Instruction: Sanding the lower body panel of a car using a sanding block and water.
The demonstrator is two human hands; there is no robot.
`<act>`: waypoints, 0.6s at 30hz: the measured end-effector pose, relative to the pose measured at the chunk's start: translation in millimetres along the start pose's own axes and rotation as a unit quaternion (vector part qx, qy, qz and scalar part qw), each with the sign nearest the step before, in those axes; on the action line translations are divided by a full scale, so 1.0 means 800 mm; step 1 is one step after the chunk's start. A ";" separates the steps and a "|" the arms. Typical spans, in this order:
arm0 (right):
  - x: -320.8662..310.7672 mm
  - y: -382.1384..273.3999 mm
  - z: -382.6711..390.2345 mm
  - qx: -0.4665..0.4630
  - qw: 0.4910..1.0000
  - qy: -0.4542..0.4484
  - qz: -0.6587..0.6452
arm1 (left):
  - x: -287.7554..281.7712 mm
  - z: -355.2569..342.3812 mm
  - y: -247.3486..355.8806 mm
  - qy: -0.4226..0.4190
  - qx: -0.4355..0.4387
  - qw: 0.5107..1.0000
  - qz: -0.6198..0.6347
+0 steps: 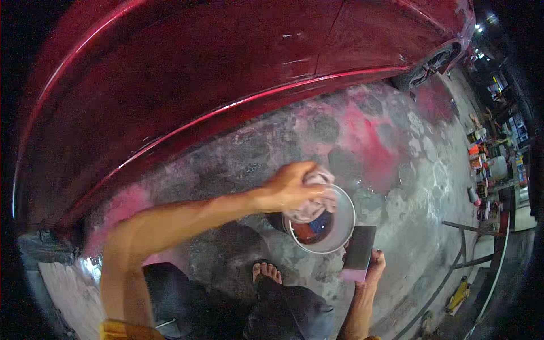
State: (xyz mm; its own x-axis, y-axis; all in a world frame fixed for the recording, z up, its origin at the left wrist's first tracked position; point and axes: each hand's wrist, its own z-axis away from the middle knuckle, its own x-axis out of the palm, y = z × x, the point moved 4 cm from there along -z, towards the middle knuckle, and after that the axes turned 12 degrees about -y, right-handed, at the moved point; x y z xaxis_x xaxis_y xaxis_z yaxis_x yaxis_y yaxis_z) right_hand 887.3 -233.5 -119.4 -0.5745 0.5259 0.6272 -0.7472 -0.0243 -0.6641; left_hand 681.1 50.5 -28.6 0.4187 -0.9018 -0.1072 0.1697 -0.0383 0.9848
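Note:
My left hand (292, 187) is closed round a wet, pale pinkish cloth (309, 211), holding it over the near-left rim of a round light-coloured bucket (344, 224). The hand is somewhat blurred. Inside the bucket is reddish-brown liquid (309, 231) with a blue patch in it. My right hand (374, 267) grips a rectangular block (360, 247) just right of the bucket. Its upper face is dark grey and its near edge pink, like a sanding block. The fingers under the block are hidden.
A dark red car (226, 73) stretches across the far side, with a wheel (433, 65) at the far right. The concrete floor (396, 215) is wet, with pink stains. Along the right lie cans and bottles (481, 164), a metal frame (462, 243) and a yellow object (458, 294). My bare foot (266, 272) is near the bucket.

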 end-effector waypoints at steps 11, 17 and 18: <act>-0.027 0.001 -0.008 0.016 0.997 -0.071 0.011 | -0.046 0.147 -0.134 0.276 0.045 0.890 0.360; -0.002 -0.020 0.002 0.045 0.994 -0.092 -0.028 | -0.022 0.197 -0.168 0.326 -0.045 0.854 0.403; 0.002 -0.024 0.000 0.047 0.994 -0.099 -0.028 | -0.019 0.202 -0.172 0.317 -0.066 0.853 0.409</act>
State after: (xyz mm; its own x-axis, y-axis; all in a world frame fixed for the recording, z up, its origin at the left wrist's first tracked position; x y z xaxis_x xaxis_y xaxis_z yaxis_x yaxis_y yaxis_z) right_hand 900.6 -232.2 -105.6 -0.5788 0.3511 0.7360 -0.8024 -0.0844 -0.5908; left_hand 507.1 -0.5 -140.0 0.8371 -0.1871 0.5141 -0.3289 0.5788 0.7462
